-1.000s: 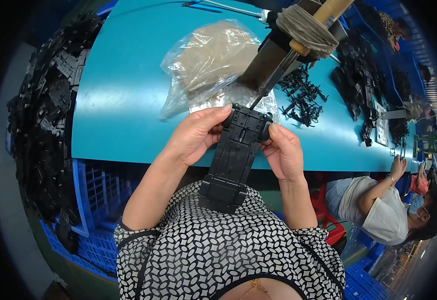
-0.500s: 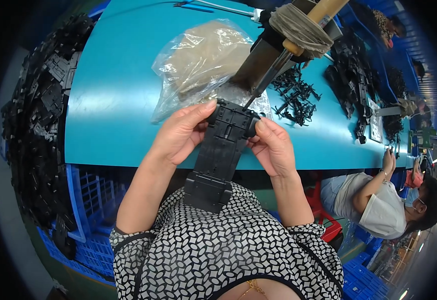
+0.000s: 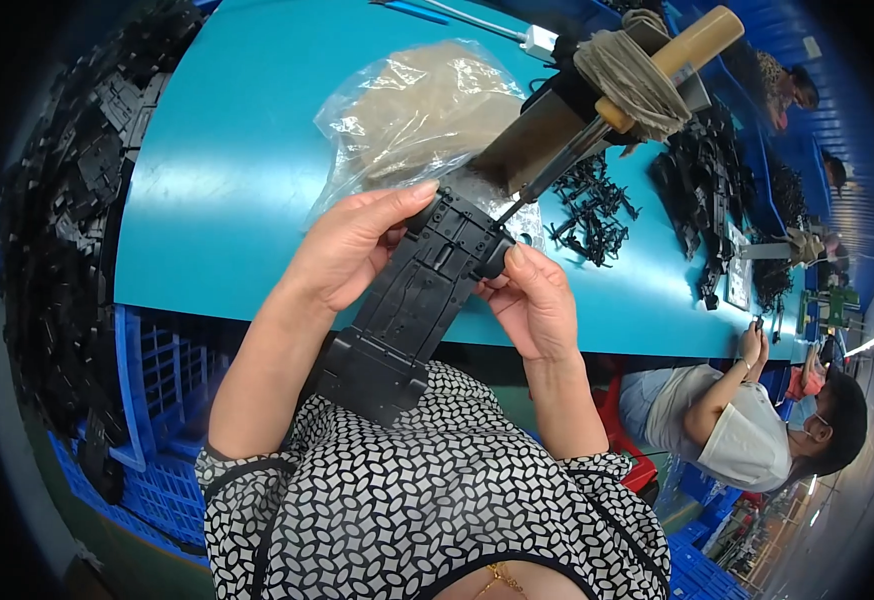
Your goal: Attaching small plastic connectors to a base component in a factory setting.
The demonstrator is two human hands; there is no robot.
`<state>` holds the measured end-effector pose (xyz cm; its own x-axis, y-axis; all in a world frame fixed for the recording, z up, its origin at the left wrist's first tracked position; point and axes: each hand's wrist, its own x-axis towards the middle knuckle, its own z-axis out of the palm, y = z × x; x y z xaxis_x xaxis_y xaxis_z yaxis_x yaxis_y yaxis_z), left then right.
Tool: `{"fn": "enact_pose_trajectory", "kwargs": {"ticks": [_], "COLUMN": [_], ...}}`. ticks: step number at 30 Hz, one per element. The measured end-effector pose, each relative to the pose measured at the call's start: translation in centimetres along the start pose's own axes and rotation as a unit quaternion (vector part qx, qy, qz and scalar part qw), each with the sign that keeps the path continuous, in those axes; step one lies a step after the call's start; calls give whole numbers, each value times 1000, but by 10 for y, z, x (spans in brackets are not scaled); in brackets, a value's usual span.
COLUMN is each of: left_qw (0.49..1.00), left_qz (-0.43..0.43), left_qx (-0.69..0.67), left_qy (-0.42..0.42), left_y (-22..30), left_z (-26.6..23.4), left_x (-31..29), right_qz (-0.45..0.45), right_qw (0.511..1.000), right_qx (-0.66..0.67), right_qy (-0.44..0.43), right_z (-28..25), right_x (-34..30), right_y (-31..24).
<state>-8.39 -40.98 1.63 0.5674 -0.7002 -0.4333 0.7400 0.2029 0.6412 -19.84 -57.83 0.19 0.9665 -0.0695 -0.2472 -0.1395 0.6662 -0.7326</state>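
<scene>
Both hands hold a long black plastic chassis [image 3: 415, 300] at its far end; its near end hangs tilted toward my chest, past the table edge. My left hand [image 3: 352, 245] pinches the far left corner, thumb on top. My right hand [image 3: 537, 300] grips the far right corner the same way, its fingers partly hidden underneath. The thin tip of a screwdriver-like tool [image 3: 557, 165], fixed to a stand with a wrapped cloth [image 3: 632, 80] and a wooden handle [image 3: 697, 45], reaches down to the chassis's far right corner; whether it touches is hard to tell.
A clear plastic bag [image 3: 412, 115] with brown contents lies beyond my hands on the teal table [image 3: 217, 190]. Small black parts [image 3: 592, 215] lie right of the tool. Black parts heap up at left [image 3: 67, 230] over blue crates [image 3: 172, 400]. A co-worker [image 3: 737, 420] sits at right.
The chassis has turned, its near end swinging to the left. Both hands still hold it. The view has shifted slightly, so the tool and stand appear farther right.
</scene>
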Motion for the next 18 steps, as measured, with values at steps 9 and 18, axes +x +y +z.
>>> {"fn": "enact_pose_trajectory", "kwargs": {"ticks": [9, 18], "left_qw": [1000, 1000], "left_qz": [10, 7], "left_qx": [-2, 0], "left_qy": [11, 13], "left_y": [-1, 1], "left_z": [0, 0], "left_x": [4, 4], "right_qz": [-5, -11], "right_qw": [1000, 1000], "right_qx": [2, 5], "right_qy": [7, -1], "right_z": [1, 4], "right_x": [0, -1], "right_y": [0, 0]}}
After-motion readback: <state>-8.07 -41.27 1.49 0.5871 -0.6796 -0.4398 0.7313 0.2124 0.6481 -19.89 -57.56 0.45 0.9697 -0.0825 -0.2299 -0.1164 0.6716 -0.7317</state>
